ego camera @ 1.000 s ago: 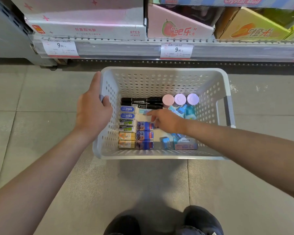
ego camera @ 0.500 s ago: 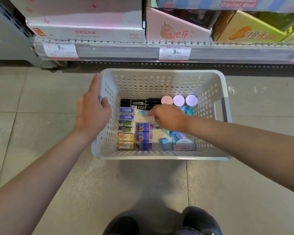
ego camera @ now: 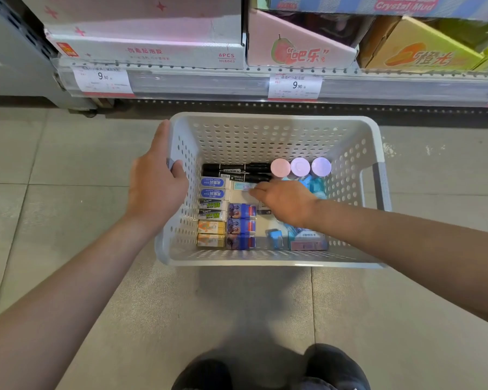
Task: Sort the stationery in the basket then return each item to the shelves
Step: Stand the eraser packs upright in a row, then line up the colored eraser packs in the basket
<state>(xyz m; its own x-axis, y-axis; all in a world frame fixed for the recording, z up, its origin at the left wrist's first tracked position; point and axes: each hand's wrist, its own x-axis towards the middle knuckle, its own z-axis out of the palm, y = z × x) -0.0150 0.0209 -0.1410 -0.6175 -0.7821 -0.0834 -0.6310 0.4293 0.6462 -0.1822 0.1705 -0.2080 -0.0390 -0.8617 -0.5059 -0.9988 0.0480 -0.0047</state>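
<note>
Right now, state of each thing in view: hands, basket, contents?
left hand: grips the basket's left rim
right hand: inside the basket, fingertips on a small pale packet
basket: upright on the floor
black markers: lying flat at the back
eraser boxes: lined up in a column, left side
three round lids: side by side in a row

Right hand moved in the basket
The right hand (ego camera: 286,205) went from the blue-red erasers (ego camera: 241,211) toward the black markers (ego camera: 237,172), now touching a pale eraser (ego camera: 244,186).

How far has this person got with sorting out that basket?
Sorting looks mostly done: boxed erasers lie in neat columns, black markers behind. The right hand is placing a small pale packet; the left hand grips the basket. Shelving everything remains.
</note>
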